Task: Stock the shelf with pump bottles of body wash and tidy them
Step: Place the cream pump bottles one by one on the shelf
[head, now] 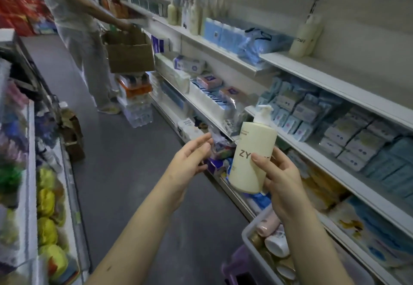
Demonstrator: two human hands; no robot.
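Right hand has the bottle: fingers wrapped round the lower body, thumb across the label, pump on top, and the bottle leans a little to the right. It is in the air in front of the shelving, above the bin and well below the top shelf. Left hand is loose and empty, fingers relaxed, just beside the bottle but not touching it.

My read: this is the carry step, with 1 bottle picked and not yet placed. The top shelf shows 1 twin standing alone against the back wall, with bare board to its right. So the next move calls for a lift up and to the right, setting the bottle upright beside that twin with its label to the front. The free hand could steady the base. More stock lies in the bin, so plenty of the job seems left.

Around us is a shop aisle with a grey floor. White shelves below carry pale blue packs. Farther down, a second person reaches toward a cardboard box.
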